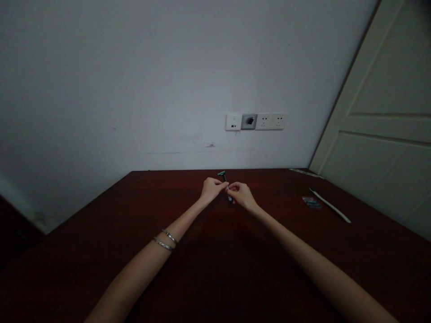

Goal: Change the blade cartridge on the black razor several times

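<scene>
A razor point(224, 177) with a green-edged head and a dark handle is held between my two hands, above the far half of the table. Its head points up and away, toward the wall. My left hand point(212, 188) pinches the handle from the left, its thumb and fingers closed. From the right, my right hand point(243, 194) grips the handle with bent fingers. The fingertips of both hands meet near the middle of the handle, hiding part of it. The handle's lower end shows below the fingers.
On the dark red table point(215, 278), to the right, lie a small clear packet point(311, 202) with greenish things inside and a long pale strip point(332, 206). Another thin strip point(306, 173) lies near the back right edge. Wall sockets point(256, 121) and a door point(384, 116) stand behind.
</scene>
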`<move>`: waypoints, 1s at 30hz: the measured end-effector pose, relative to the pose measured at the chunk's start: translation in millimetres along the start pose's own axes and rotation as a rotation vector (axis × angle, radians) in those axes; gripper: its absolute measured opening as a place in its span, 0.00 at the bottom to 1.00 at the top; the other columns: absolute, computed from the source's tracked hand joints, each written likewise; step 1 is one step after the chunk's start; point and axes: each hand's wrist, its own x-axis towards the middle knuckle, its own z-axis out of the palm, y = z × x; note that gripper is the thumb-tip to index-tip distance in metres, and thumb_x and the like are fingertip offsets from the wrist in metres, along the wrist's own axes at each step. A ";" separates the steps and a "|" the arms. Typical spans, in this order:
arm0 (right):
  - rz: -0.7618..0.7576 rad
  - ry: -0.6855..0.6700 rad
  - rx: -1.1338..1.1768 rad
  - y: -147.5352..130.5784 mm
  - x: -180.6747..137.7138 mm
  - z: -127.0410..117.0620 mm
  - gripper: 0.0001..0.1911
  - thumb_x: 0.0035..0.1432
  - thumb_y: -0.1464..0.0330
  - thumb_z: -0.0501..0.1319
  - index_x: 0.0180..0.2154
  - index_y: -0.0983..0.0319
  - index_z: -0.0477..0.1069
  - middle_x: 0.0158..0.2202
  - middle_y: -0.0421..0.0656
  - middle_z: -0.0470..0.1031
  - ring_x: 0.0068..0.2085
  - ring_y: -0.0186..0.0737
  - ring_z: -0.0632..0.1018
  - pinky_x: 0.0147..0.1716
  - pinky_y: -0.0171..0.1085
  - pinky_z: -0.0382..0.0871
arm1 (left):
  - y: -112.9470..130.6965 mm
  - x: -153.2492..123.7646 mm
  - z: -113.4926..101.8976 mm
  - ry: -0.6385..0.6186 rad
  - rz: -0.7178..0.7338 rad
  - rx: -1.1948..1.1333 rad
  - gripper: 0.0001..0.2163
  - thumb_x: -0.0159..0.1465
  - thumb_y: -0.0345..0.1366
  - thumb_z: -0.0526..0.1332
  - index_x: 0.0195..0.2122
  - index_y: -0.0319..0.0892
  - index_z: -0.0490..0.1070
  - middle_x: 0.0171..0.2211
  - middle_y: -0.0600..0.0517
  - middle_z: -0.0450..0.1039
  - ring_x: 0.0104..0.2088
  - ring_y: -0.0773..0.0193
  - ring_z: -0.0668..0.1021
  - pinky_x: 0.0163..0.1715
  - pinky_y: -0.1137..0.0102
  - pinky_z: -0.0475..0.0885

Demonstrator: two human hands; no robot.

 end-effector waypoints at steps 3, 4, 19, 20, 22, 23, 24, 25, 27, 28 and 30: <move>-0.028 0.001 -0.006 1.5 0.2 4.5 0.06 0.45 0.73 0.60 0.30 0.65 0.67 0.24 0.39 0.72 0.15 0.24 0.68 0.11 0.24 0.63 | -1.7 0.9 2.7 0.005 -0.003 0.045 0.17 0.53 0.45 0.59 0.25 0.34 0.78 0.19 0.50 0.73 0.22 0.67 0.70 0.22 0.74 0.58; -0.040 -0.006 -0.007 1.5 0.0 5.9 0.06 0.45 0.73 0.61 0.30 0.65 0.67 0.24 0.38 0.72 0.15 0.25 0.68 0.11 0.24 0.64 | -1.9 1.2 3.2 0.009 -0.007 0.061 0.16 0.53 0.44 0.59 0.25 0.34 0.78 0.19 0.50 0.73 0.22 0.67 0.70 0.22 0.74 0.58; -0.100 -0.005 -0.465 41.3 4.5 -114.0 0.12 0.55 0.64 0.54 0.37 0.64 0.70 0.32 0.44 0.75 0.23 0.32 0.74 0.19 0.30 0.68 | -66.1 1.4 -65.4 -0.183 -0.232 0.533 0.08 0.47 0.37 0.60 0.19 0.38 0.74 0.19 0.46 0.73 0.23 0.62 0.75 0.23 0.74 0.64; -0.104 0.028 -0.543 50.0 7.9 -129.7 0.12 0.54 0.65 0.54 0.37 0.64 0.71 0.34 0.45 0.76 0.25 0.34 0.75 0.23 0.31 0.70 | -71.4 -1.5 -68.7 -0.211 -0.246 0.559 0.08 0.47 0.37 0.59 0.18 0.38 0.74 0.19 0.46 0.73 0.23 0.62 0.75 0.23 0.74 0.64; -0.115 0.081 -0.704 67.1 13.5 -159.8 0.12 0.52 0.67 0.55 0.36 0.63 0.73 0.35 0.47 0.77 0.33 0.40 0.77 0.33 0.35 0.71 | -78.4 -7.0 -72.6 -0.248 -0.258 0.605 0.09 0.47 0.37 0.59 0.18 0.38 0.74 0.19 0.46 0.73 0.23 0.61 0.76 0.23 0.74 0.65; -0.125 0.097 -0.783 75.1 15.4 -173.6 0.12 0.51 0.66 0.55 0.36 0.63 0.73 0.35 0.47 0.77 0.36 0.42 0.77 0.37 0.37 0.70 | -80.1 -9.5 -73.5 -0.265 -0.257 0.627 0.09 0.48 0.38 0.59 0.18 0.38 0.74 0.19 0.45 0.73 0.24 0.61 0.76 0.23 0.73 0.65; -0.129 0.099 -0.848 82.5 16.6 -186.4 0.13 0.51 0.66 0.55 0.36 0.63 0.74 0.37 0.48 0.77 0.38 0.43 0.77 0.40 0.38 0.70 | -80.7 -11.7 -73.9 -0.278 -0.256 0.651 0.10 0.48 0.38 0.58 0.19 0.38 0.74 0.20 0.45 0.73 0.24 0.59 0.76 0.22 0.73 0.66; -0.125 0.095 -0.896 89.2 17.1 -198.1 0.14 0.51 0.66 0.55 0.37 0.63 0.74 0.37 0.48 0.76 0.38 0.44 0.76 0.41 0.39 0.69 | -80.6 -13.5 -73.9 -0.290 -0.253 0.674 0.10 0.49 0.38 0.58 0.19 0.37 0.74 0.21 0.43 0.74 0.25 0.58 0.76 0.22 0.72 0.66; -0.153 0.059 -0.959 100.4 16.3 -217.6 0.15 0.51 0.66 0.54 0.37 0.64 0.74 0.39 0.49 0.76 0.40 0.45 0.76 0.43 0.40 0.68 | -79.4 -16.2 -73.3 -0.309 -0.252 0.712 0.11 0.50 0.39 0.57 0.21 0.37 0.75 0.23 0.42 0.75 0.26 0.56 0.77 0.23 0.71 0.67; -0.177 0.037 -0.979 105.0 15.3 -225.7 0.16 0.51 0.65 0.54 0.37 0.64 0.74 0.40 0.50 0.75 0.41 0.45 0.76 0.44 0.40 0.67 | -79.0 -17.1 -72.8 -0.313 -0.255 0.726 0.11 0.50 0.39 0.57 0.23 0.37 0.75 0.25 0.41 0.75 0.27 0.55 0.77 0.23 0.71 0.67; -0.228 -0.001 -1.001 112.8 12.9 -238.8 0.17 0.51 0.65 0.53 0.38 0.65 0.74 0.42 0.51 0.75 0.43 0.46 0.75 0.47 0.41 0.65 | -79.1 -18.0 -71.7 -0.311 -0.262 0.745 0.12 0.50 0.39 0.57 0.25 0.37 0.76 0.27 0.41 0.76 0.29 0.54 0.78 0.25 0.71 0.68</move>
